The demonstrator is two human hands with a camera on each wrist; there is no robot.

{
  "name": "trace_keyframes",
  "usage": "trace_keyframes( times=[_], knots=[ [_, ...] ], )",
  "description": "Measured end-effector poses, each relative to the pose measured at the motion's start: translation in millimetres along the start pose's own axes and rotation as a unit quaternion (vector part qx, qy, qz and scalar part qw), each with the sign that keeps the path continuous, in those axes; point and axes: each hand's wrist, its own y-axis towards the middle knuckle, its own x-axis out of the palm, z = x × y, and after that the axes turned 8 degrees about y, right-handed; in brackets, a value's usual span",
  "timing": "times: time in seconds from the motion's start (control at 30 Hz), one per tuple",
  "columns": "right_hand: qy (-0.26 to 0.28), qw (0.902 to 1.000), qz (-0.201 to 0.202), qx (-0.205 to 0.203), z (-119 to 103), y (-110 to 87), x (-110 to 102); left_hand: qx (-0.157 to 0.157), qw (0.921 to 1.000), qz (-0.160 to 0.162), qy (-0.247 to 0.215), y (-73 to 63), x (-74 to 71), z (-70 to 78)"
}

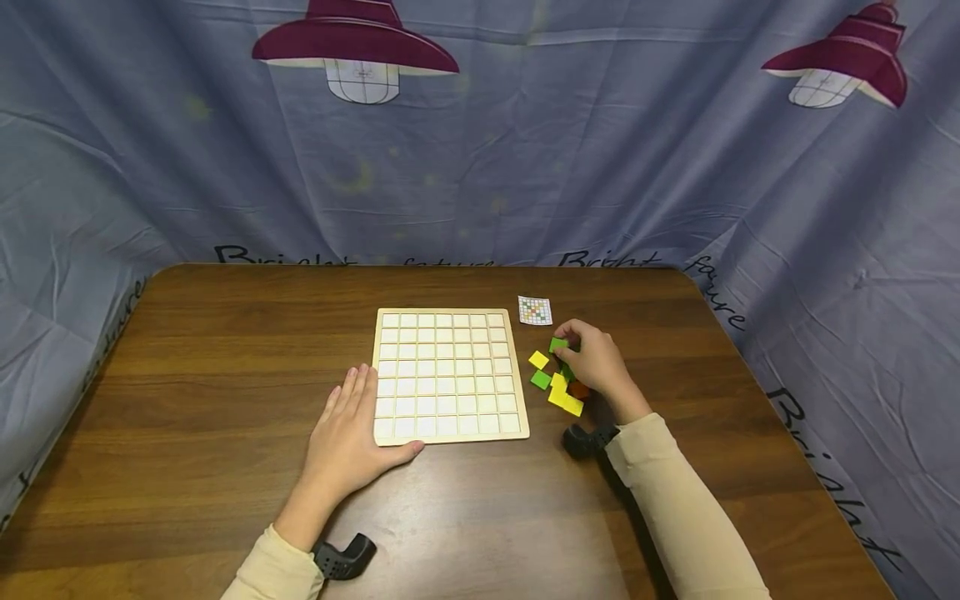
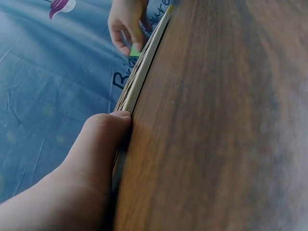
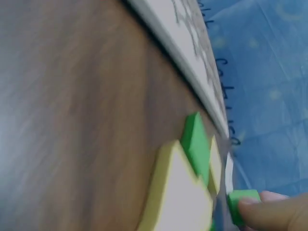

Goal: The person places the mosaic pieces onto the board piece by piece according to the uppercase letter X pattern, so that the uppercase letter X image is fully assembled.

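Note:
A square wooden grid board (image 1: 446,377) with white cells lies on the table. My left hand (image 1: 347,437) rests at its lower left corner, fingers straight along the left side and thumb (image 2: 120,114) against the front edge. To the right of the board, my right hand (image 1: 597,362) pinches a green square tile (image 1: 558,344) between thumb and fingertips; the same tile (image 3: 243,204) shows in the right wrist view. Beneath and beside that hand lie a yellow square (image 1: 538,360), a green square (image 1: 541,379), yellow pieces (image 1: 564,398) and a partly hidden orange-red piece (image 1: 578,389).
A small paper card (image 1: 535,311) printed with a coloured grid lies beyond the pieces, right of the board's far corner. The brown wooden table (image 1: 247,358) ends at a blue-grey curtain (image 1: 480,167) with lamp prints. Each wrist wears a black mount (image 1: 347,558).

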Motion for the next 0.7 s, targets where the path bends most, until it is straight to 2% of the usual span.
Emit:
trace_keyframes(
  times=[0.1,0.17,0.33,0.7],
  knots=[
    [0.016,0.9996,0.019,-0.010,-9,5.8,1,0.000,1.0000,-0.001,0.001,-0.4,-0.3,-0.1],
    [0.029,0.9994,0.016,-0.013,-18,10.6,3,-0.001,1.0000,-0.002,0.001,-0.4,-0.2,0.4],
    [0.065,0.9972,-0.021,-0.030,-43,24.9,19,-0.002,1.0000,0.000,-0.002,-1.2,-0.8,1.2],
    [0.125,0.9860,-0.089,-0.066,-105,45.3,78,-0.006,1.0000,0.007,0.001,-1.0,-0.5,1.1]
  ],
)
